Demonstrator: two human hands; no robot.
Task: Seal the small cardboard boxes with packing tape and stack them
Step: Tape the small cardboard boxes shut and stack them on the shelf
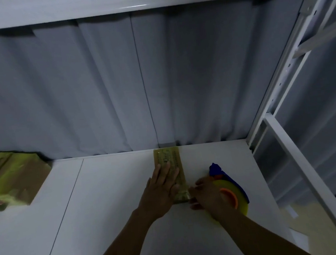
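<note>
Pressing the small box (167, 159), the left hand (161, 190) lay flat, fingers straight; the right hand (208, 197) gripped the tape dispenser (232, 191) at the box's near end.

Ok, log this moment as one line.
left hand: flat on box | right hand: grips tape dispenser at box's near end | other boxes: far left

The box (181, 179) is made of brown cardboard and covered in glossy yellowish tape (167, 156), as are the stacked boxes (13, 181). The tape dispenser (216, 169) is moulded in smooth blue and orange plastic. The table (118, 195) is finished smooth, matt white; the curtain (96, 83) is made of matt grey cloth.
</note>
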